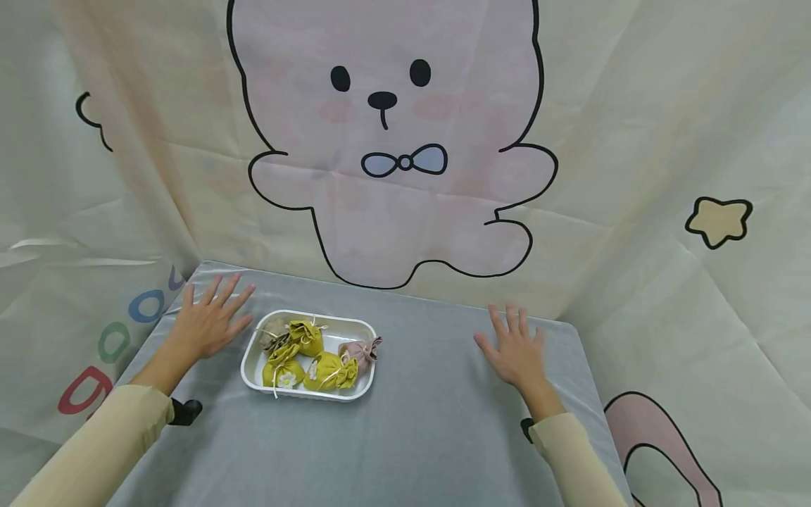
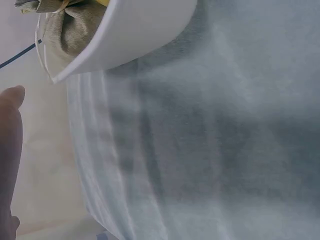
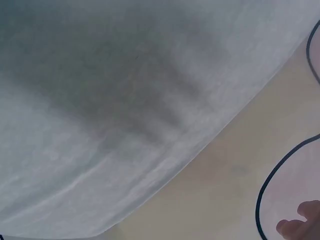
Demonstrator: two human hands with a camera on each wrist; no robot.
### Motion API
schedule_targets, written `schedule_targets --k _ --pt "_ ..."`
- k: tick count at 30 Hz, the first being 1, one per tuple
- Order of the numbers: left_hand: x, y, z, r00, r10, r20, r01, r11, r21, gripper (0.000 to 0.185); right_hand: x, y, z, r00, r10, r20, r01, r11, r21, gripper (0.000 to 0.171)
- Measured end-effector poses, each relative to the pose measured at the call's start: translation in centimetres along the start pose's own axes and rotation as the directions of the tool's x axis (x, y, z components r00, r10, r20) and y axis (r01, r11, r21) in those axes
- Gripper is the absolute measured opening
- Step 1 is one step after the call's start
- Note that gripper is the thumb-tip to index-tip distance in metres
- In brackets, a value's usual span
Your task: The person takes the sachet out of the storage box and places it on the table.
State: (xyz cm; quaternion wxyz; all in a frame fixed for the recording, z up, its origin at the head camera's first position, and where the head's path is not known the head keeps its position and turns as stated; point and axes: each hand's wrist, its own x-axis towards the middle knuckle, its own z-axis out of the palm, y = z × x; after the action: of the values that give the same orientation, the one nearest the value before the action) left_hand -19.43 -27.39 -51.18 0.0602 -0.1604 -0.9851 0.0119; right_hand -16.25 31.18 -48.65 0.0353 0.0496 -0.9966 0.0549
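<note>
Both arms reach forward over the table (image 1: 418, 422), which is covered in grey cloth, sleeves pale yellow. Left hand (image 1: 205, 325) lies palm down on the cloth just beside the left edge of the white tray (image 1: 253, 360); fingers straight and fanned apart, grip apart, holding nothing. Whether the fingertips touch the tray rim cannot be told; the left wrist view shows 1 finger (image 2: 11, 150) extended near the tray's (image 2: 135, 30) rounded corner, with a gap between them. Right hand (image 1: 516, 352) rests flat on the cloth well apart from the tray, on its right, fingers straight and close together, grip apart, empty. Tray sits on the table between the 2 hands, nearer the left. It holds 3 yellow drawstring pouches (image 1: 328, 371), 1 olive pouch (image 1: 274, 334) and 1 pink pouch (image 1: 360, 350) leaning at the right rim. Backdrop: cloth printed with a cartoon bear (image 1: 393, 141).
</note>
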Motion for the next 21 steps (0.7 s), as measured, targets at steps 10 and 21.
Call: schedule_targets --k 10,21 --pt "-2.0 0.3 0.9 0.991 0.127 0.042 -0.125 0.991 -0.056 0.064 0.4 -3.5 0.8 0.999 -0.036 0.029 0.03 0.983 0.179 0.074" --pt "-3.8 0.9 1.7 0.976 0.198 0.086 -0.183 0.971 -0.153 0.065 0.5 -6.6 1.9 0.985 -0.175 0.001 0.164 0.924 0.346 0.081"
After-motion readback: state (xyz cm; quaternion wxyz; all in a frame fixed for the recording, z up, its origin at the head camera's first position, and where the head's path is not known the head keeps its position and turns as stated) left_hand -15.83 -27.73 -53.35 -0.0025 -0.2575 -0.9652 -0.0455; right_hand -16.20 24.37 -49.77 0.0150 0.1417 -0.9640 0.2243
